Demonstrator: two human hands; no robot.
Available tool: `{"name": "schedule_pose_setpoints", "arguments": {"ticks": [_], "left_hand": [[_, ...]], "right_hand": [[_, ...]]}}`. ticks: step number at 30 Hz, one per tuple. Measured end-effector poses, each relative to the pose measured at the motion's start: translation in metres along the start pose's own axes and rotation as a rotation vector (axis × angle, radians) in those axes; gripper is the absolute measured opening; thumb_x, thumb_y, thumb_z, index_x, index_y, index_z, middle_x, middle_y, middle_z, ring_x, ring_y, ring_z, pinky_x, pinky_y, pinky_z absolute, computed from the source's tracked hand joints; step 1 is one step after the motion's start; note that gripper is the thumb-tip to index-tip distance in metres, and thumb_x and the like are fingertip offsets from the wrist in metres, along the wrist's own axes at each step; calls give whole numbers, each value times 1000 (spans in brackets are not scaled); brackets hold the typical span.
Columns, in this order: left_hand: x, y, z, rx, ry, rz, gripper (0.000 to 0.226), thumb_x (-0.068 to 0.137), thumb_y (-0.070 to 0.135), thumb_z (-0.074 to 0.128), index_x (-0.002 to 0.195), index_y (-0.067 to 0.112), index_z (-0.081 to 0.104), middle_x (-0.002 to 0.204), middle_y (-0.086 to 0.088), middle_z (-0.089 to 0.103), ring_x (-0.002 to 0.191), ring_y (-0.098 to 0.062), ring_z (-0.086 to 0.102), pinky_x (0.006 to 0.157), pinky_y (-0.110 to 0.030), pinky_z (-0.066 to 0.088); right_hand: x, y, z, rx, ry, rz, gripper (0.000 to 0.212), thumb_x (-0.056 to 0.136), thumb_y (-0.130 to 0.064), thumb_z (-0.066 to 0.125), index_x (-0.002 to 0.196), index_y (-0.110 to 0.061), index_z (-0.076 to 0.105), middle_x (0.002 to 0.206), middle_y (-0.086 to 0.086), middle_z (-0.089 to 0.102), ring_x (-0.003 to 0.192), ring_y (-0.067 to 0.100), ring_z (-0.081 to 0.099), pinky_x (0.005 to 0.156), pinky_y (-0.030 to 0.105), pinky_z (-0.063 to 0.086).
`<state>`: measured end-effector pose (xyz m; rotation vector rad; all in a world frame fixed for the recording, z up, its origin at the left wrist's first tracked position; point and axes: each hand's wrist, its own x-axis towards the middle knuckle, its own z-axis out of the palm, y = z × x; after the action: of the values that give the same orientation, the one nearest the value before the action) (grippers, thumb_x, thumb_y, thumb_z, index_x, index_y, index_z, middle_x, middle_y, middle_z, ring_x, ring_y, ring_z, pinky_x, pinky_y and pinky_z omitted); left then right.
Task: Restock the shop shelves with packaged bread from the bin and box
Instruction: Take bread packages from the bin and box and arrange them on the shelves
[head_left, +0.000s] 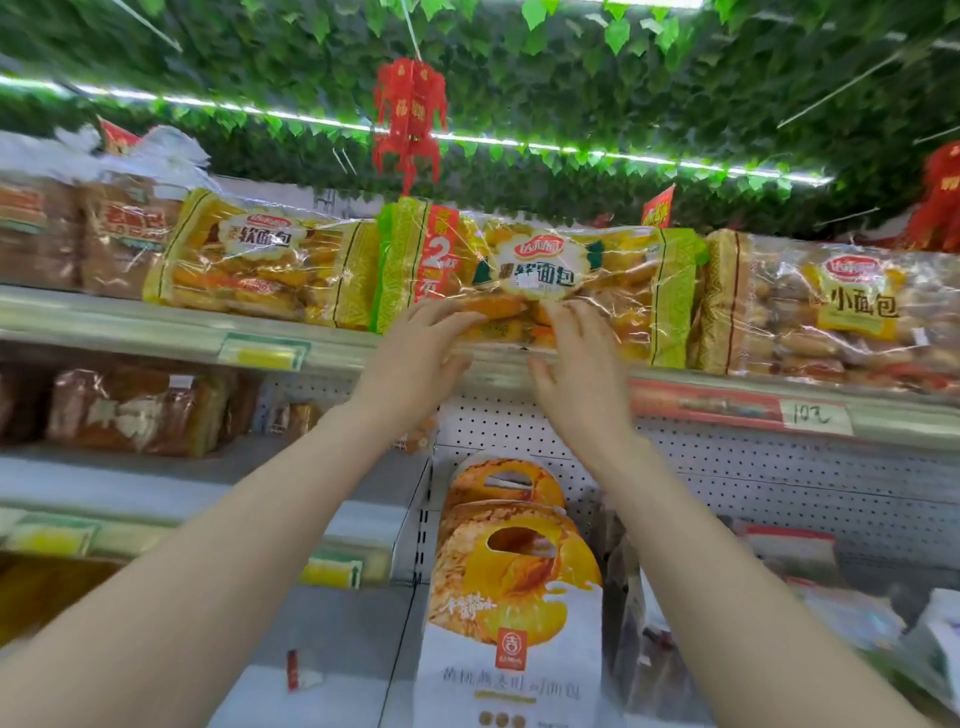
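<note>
Two bare arms reach up from the bottom of the view. Closest to us, below the green bread bag (540, 275), stand paper bags (514, 597) with handle holes and a picture of round bread. Behind them, also below the green bread bag, is a white wall with little holes (779, 478).

The left hand (415, 353) lies on the lower front edge of the green bread bag, toward its left part. Its fingers are spread and almost straight, flat on the plastic. The thumb sits lower, under the bag. The right hand (576, 364) is just beside it, on the lower middle of the same bag. Its fingers are straight too and rest on the plastic. Its thumb is low, by the shelf edge. Neither hand is wrapped round the bag.

The green bread bag lies long-ways at the front of the top shelf (156, 322). A yellow bread bag (260, 265) touches its left end, and brown loaves (119, 234) sit farther left. A big bag of little buns (841, 306) touches its right end. Below and to the right of the green bread bag is a white price tag (815, 415). Below and to its left, on the next shelf down, is more wrapped brown bread (135, 410).

Above the green bread bag hangs a red paper lantern (410, 114). Higher still, green leaves (623, 62) cover the ceiling.
</note>
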<state>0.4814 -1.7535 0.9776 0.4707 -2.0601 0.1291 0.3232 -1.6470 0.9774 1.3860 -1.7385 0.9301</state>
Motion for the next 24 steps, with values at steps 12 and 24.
{"name": "schedule_pose_setpoints", "arguments": {"ticks": [12,24], "left_hand": [[-178,-29,-40,130,-31,-285,31,88,17,67,118,23,61,115,0,59,109,-23,54,84,-42,49],[-368,-115,-151,260,-136,-580,29,91,16,65,120,20,61,118,-2,59,107,-24,55,82,-36,48]], "right_hand": [[-128,-101,57,267,-136,-124,39,86,-10,64,125,-12,58,125,13,53,114,34,51,88,45,48],[-239,-273,126,410,-426,-206,43,89,-14,64,132,-14,55,130,10,52,117,33,50,92,42,44]]}}
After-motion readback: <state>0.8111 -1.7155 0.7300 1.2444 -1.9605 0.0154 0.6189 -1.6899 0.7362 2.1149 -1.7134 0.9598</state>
